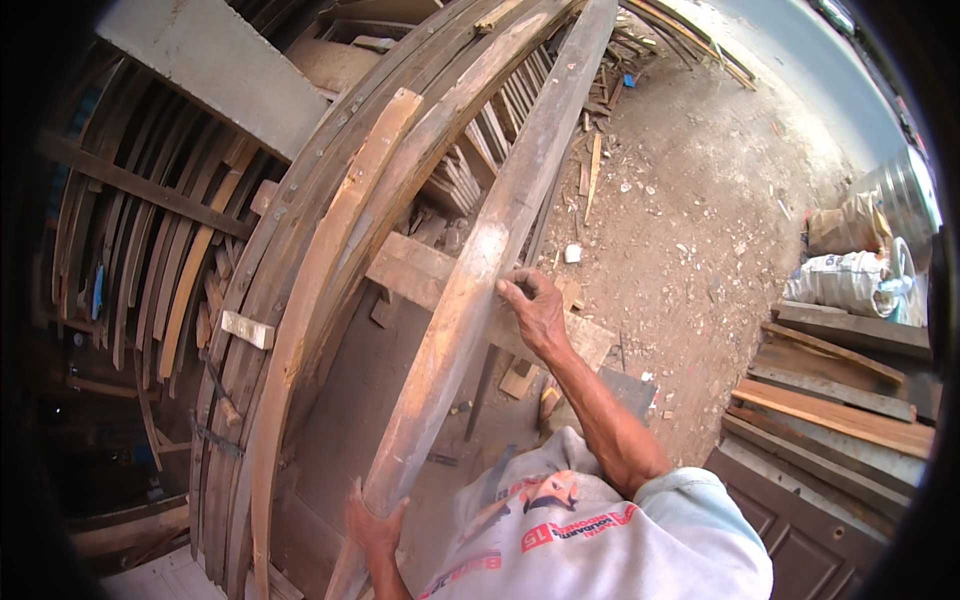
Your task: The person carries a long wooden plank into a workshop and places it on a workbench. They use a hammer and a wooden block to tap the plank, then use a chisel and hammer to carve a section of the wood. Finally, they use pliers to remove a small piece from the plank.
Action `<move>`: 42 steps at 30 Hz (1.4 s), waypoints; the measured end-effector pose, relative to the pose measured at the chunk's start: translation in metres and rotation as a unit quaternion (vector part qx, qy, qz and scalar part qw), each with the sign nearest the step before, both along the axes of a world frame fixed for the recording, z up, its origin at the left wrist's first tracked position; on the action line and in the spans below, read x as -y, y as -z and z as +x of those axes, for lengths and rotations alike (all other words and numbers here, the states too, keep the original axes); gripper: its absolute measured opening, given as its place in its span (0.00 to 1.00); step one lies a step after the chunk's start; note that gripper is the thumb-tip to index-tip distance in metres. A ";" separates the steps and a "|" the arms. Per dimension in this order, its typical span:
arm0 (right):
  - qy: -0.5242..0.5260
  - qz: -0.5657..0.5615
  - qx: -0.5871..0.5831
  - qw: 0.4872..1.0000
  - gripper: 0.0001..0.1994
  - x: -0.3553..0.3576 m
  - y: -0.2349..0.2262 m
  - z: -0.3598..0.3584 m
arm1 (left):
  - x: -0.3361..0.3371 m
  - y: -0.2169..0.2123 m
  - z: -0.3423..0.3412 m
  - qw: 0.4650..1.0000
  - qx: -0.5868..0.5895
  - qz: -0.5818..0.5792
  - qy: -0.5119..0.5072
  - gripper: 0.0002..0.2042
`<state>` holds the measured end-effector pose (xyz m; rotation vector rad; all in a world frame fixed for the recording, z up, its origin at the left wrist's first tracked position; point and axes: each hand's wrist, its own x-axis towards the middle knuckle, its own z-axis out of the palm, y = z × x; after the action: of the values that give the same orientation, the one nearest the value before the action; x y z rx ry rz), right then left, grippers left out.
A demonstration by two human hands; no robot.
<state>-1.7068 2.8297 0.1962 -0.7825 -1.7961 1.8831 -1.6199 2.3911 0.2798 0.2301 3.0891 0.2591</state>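
Dirt floor (690, 200) lay beyond a boat hull (300, 260). Right hand (535, 310) gripped the long plank (480, 260) midway; left hand (375, 525) clasped its lower end, apparently steadying it against the curved ribs.

One head-worn fisheye looks steeply down, close over the plank (480, 270).

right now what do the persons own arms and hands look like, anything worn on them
Both hands, left hand and right hand, are bare: no gloves, rings or watch visible. The right forearm is bare up to a short, pale grey-white sleeve of a T-shirt with red and orange print on the chest.
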 end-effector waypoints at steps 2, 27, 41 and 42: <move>0.001 0.002 -0.007 1.000 0.14 -0.002 0.006 -0.001 | 0.000 -0.001 -0.003 1.000 0.026 0.004 -0.016 0.45; -0.019 0.391 0.038 0.919 0.15 -0.008 0.018 0.062 | 0.020 -0.041 -0.089 0.968 0.239 0.062 -0.047 0.42; 0.024 0.404 0.052 0.913 0.13 -0.001 0.020 0.058 | 0.023 -0.031 -0.084 0.971 0.227 0.073 -0.026 0.39; 0.011 0.417 0.051 0.907 0.13 0.000 0.017 0.055 | 0.024 -0.029 -0.081 0.969 0.232 0.076 -0.029 0.39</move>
<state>-1.6517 2.8293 0.1797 -0.5587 -2.3468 0.8794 -1.7005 2.3674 0.3092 0.0675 2.6158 0.4754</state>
